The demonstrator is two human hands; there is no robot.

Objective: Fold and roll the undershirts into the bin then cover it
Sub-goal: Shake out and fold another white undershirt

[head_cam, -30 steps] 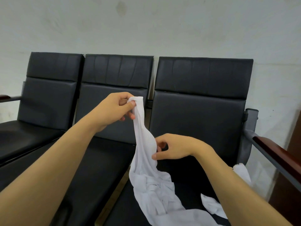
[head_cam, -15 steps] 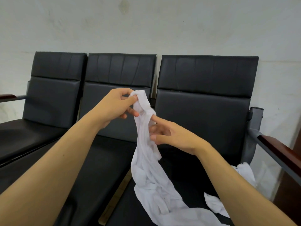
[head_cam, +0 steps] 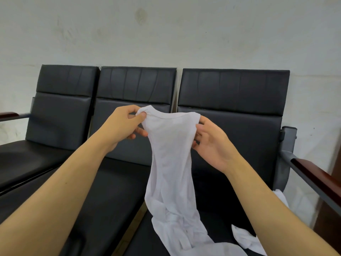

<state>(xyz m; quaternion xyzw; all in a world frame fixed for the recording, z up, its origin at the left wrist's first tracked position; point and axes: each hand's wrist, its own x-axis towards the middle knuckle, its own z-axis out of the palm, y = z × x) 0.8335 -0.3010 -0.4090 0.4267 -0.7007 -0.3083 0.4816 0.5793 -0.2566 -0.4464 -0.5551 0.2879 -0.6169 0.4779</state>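
A white undershirt hangs in front of the black seats, its top edge stretched between my hands. My left hand pinches its upper left corner between thumb and fingers. My right hand holds the upper right corner, fingers tucked behind the cloth. The lower part of the shirt trails down, bunched, onto the right seat. More white cloth lies on that seat behind my right forearm. No bin or cover is in view.
Three black padded seats stand in a row against a pale wall. A wooden armrest on a grey metal frame juts out at the right; another armrest shows at the far left.
My right hand rose from the middle of the shirt to its top edge and pulled right, spreading the top of the shirt between both hands. My left hand kept its hold.
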